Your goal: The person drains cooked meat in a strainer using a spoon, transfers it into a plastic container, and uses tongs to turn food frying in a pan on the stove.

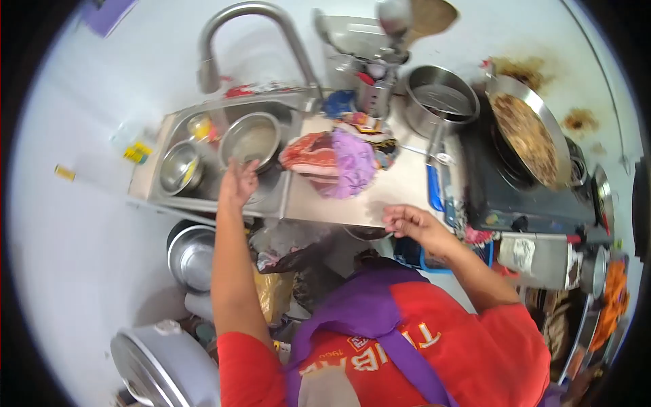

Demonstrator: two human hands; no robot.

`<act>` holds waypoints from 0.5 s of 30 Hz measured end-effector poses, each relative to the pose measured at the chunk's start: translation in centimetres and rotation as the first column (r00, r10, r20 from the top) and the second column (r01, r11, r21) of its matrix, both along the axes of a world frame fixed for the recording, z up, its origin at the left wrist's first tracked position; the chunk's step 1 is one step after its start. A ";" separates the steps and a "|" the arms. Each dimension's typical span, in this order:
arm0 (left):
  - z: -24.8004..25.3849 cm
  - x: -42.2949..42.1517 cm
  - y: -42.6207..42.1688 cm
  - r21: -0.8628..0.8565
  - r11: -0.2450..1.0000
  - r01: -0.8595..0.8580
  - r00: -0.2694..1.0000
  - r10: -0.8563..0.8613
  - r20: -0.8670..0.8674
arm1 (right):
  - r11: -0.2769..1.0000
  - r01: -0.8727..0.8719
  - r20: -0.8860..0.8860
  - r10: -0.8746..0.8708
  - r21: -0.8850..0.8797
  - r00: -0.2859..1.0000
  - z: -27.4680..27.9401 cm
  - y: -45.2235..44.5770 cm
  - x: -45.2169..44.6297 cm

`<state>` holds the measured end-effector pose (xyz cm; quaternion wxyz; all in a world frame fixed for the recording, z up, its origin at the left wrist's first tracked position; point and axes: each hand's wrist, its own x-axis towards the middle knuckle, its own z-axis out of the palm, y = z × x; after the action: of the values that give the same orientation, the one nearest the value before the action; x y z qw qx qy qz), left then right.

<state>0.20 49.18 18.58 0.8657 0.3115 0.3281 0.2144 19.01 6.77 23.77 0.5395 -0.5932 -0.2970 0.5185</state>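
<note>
My left hand [239, 183] is over the front of the sink [211, 202], fingers apart and holding nothing that I can see. Just beyond its fingertips sits a round steel bowl [251, 139] in the basin. My right hand [415, 224] hovers at the counter's front edge, its fingers loosely bent and apart, with nothing visible in them. Between my hands, a bunched patterned cloth [352, 163] in red, lilac and other colours lies on the counter [308, 207]. A blue-handled utensil [434, 186] lies beyond my right hand.
A curved faucet [261, 10] arches over the sink, where a smaller steel bowl [182, 169] also sits. Toward the right stand a steel pot [441, 102] and a stove [488, 183] bearing a large pan of brown food [525, 139]. Below are a plastic bag [288, 237] and a large lidded pot [152, 366].
</note>
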 end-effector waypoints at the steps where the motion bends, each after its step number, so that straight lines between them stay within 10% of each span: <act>1: 0.3 0.0 -0.6 0.009 1.000 0.006 1.000 -0.006 0.023 | 0.996 0.080 0.022 -0.079 -0.038 0.997 0.7 -0.7 0.6; 8: 0.7 -1.4 -5.2 0.363 0.932 0.014 0.984 0.052 -0.172 | 0.738 0.671 -0.388 -0.600 0.068 0.699 1.1 -4.0 3.2; 10: 1.7 -2.2 -9.8 0.490 0.872 -0.020 0.982 0.109 -0.153 | 0.786 0.586 0.400 -0.609 0.194 0.685 -0.2 -4.8 2.9; 11: 1.8 -3.0 -11.9 0.511 0.860 0.024 0.978 0.085 -0.189 | 0.830 0.516 0.729 -0.485 0.211 0.483 -0.7 -5.1 2.9; 12: 1.7 -3.8 -13.9 0.527 0.847 0.065 0.972 0.066 -0.226 | 0.908 0.378 0.980 -0.198 0.179 0.013 0.8 -5.4 2.8; 15: 0.5 -5.5 -19.0 0.402 0.905 0.140 0.957 -0.019 -0.291 | 0.897 0.433 0.956 0.046 0.089 -0.291 -2.2 -6.0 5.2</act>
<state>-5.27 30.22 19.07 0.7316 0.5301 0.3804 0.1978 24.25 0.81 21.60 0.0738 -0.8809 -0.4161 -0.2131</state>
